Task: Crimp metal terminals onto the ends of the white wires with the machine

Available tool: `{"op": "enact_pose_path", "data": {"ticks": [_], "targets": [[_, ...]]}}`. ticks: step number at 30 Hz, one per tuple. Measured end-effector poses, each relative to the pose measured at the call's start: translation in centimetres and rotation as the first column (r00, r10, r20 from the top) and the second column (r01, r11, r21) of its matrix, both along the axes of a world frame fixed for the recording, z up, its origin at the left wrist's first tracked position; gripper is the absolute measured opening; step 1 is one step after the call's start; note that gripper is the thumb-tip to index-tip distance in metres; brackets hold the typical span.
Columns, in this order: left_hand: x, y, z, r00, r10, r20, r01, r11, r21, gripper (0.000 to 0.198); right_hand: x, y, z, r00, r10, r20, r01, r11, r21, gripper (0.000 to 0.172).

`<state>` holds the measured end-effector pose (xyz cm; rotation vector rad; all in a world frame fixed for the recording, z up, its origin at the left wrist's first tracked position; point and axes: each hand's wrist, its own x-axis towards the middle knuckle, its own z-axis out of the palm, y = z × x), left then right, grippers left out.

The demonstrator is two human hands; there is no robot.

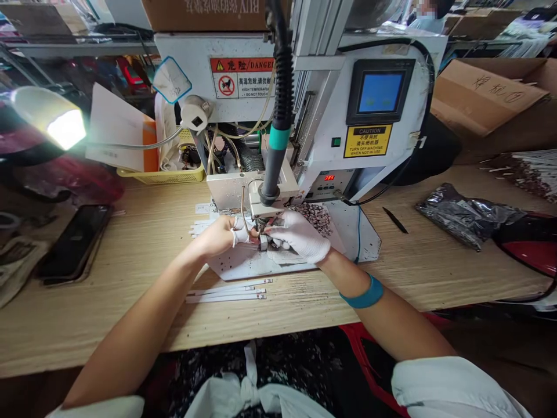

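Nearest are the two forearms, reaching forward over a pale wood-grain workbench (pixel 87 307), with a teal band (pixel 362 294) around the right wrist. The person's left hand (pixel 216 237) is bare except for white finger cots (pixel 239 231). The right hand (pixel 299 235) wears a white fabric glove. Both hands are curled and partly closed, their fingertips meeting over a small grey metal piece (pixel 263 242), but the fingers hide how far either one has hold of it.

That piece sits between the hands on a speckled white metal plate (pixel 348 241), just below the machine's fixture. Its long axis seems to run away from the person, towards the machine, though the exact line is hard to tell. A thin tan wire (pixel 243 217) curves up beside the left fingers. Flat white strips (pixel 226 292) lie lengthwise, left to right, on the bench just in front of the plate.

Directly above, a soldering iron (pixel 275 145) hangs nearly upright, tip down. Behind it stands a white machine (pixel 322 75) with a blue screen (pixel 380 93). A black smartphone (pixel 73 244) lies left; a crumpled black bag (pixel 465 216) lies right.
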<state>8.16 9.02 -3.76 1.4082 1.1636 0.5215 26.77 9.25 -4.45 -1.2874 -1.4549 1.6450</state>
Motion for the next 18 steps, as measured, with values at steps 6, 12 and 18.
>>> {"op": "enact_pose_path", "data": {"ticks": [6, 12, 18], "targets": [[0.1, 0.0, -0.1, 1.000, -0.007, 0.021, 0.007, 1.000, 0.017, 0.016, -0.2, 0.0, -0.4, 0.999, -0.034, -0.021, 0.034, 0.999, -0.004, 0.019], [-0.3, -0.3, -0.1, 0.999, -0.003, -0.038, 0.007, 0.995, 0.097, 0.016, 0.3, -0.1, 0.1, 1.000, 0.002, 0.002, -0.002, 1.000, 0.009, 0.021], [-1.0, -2.6, 1.9, 0.851, -0.194, -0.489, 0.328, 0.922, 0.205, 0.016, 1.6, 0.3, 0.8, 0.979, 0.078, 0.188, -0.072, 0.997, -0.038, 0.035]]}}
